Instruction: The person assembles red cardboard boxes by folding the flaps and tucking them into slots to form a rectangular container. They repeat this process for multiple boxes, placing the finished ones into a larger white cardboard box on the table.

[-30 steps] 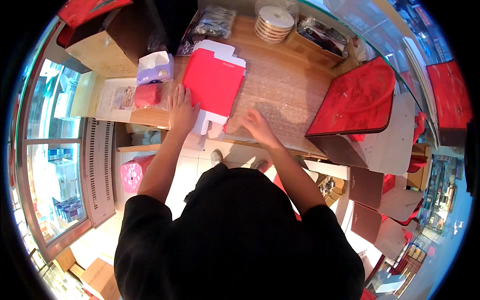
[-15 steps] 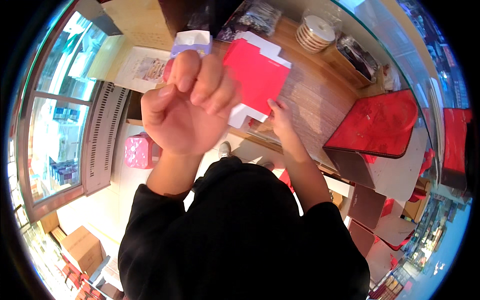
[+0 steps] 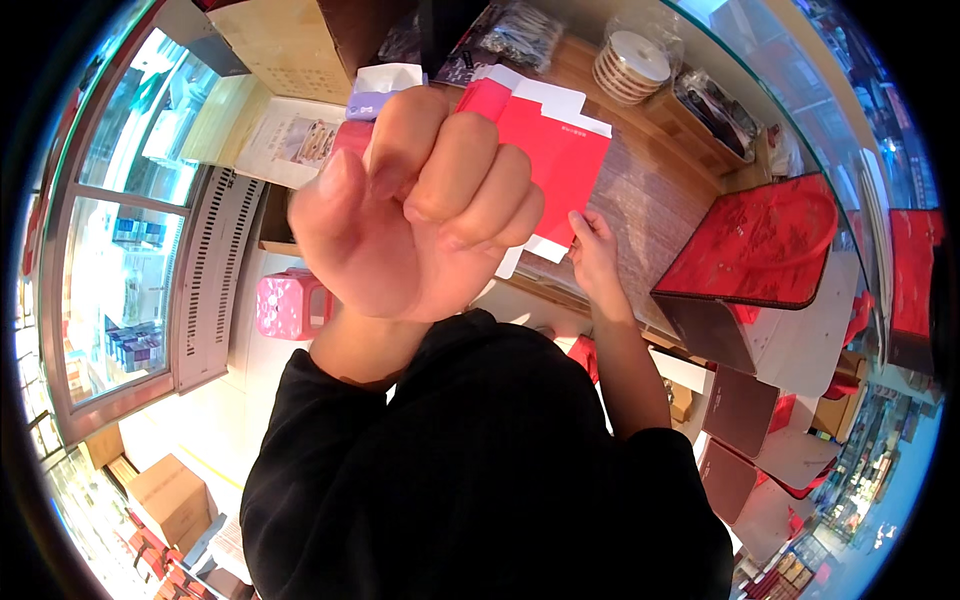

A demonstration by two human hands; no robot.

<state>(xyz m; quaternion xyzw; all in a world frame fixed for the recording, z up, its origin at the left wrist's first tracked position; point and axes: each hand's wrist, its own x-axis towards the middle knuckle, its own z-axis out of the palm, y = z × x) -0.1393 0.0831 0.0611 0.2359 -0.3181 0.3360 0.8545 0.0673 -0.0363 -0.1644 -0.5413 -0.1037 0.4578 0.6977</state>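
My left hand (image 3: 420,205) is raised close to the camera, its fingers curled into a loose fist with nothing visible in it. It hides part of the flat red cardboard box blank (image 3: 545,150) lying on the wooden counter (image 3: 650,190). My right hand (image 3: 595,250) rests on the counter at the blank's lower right edge, fingers touching its white flap.
A purple and white tissue box (image 3: 385,85) stands left of the blank. A stack of round white discs (image 3: 630,65) and bagged items sit at the back. Red embossed box lids (image 3: 760,240) lie on the right. A pink stool (image 3: 285,305) stands on the floor below the counter.
My left hand lifted off the counter and rose toward the camera, closing into a fist. My right hand slid to the blank's lower right edge. The view tilted left.
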